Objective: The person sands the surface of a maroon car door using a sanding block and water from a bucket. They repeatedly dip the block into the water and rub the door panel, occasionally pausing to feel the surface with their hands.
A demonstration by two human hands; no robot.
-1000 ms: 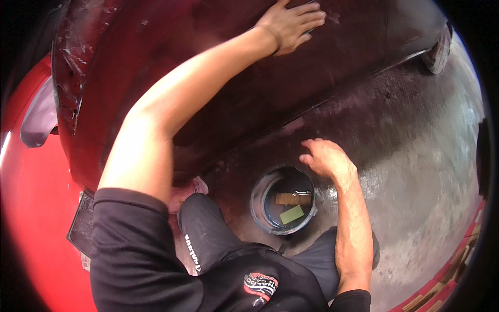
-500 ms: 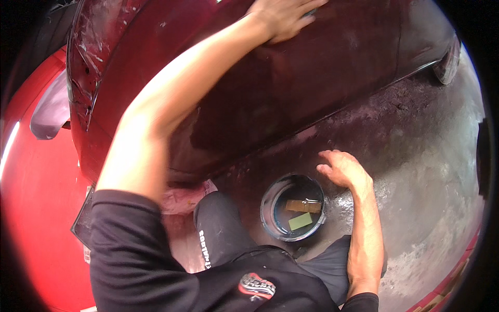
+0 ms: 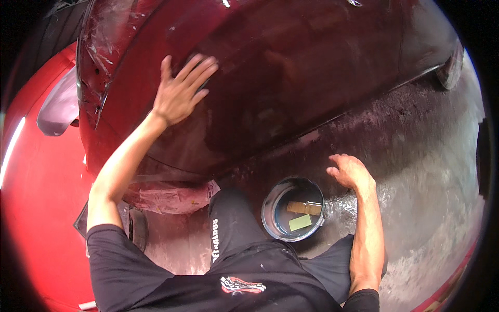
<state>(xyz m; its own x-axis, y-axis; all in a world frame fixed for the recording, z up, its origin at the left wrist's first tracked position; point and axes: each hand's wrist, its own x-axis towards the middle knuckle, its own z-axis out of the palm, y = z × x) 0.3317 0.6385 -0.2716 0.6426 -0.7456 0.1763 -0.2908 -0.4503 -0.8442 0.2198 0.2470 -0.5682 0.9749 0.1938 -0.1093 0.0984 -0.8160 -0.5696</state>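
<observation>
- Far left of frame: bright red car body (image 3: 36,208) curving down the edge, w/ masking paper (image 3: 171,197) crumpled at lower centre-left under the panel.
- Upper centre-left: left hand (image 3: 179,93) pressing flat on the dark red car panel (image 3: 291,78), fingers spread & extended, not gripping; looks like a dark pad (image 3: 200,65) is sitting under the fingertips, can't tell for sure.
- Judgement: panel is looking wet & dull, so keeping the palm flat w/ even pressure and the surface wet should be giving a uniform rub, no finger grooves.
- Lower centre: bucket (image 3: 270,213) of water w/ 2 small blocks floating in it, standing btwn the knee & right hand.
- Centre-right: right hand (image 3: 351,171) bracing on the wet concrete floor (image 3: 426,197), fingers loosely curled, holding nothing.
</observation>
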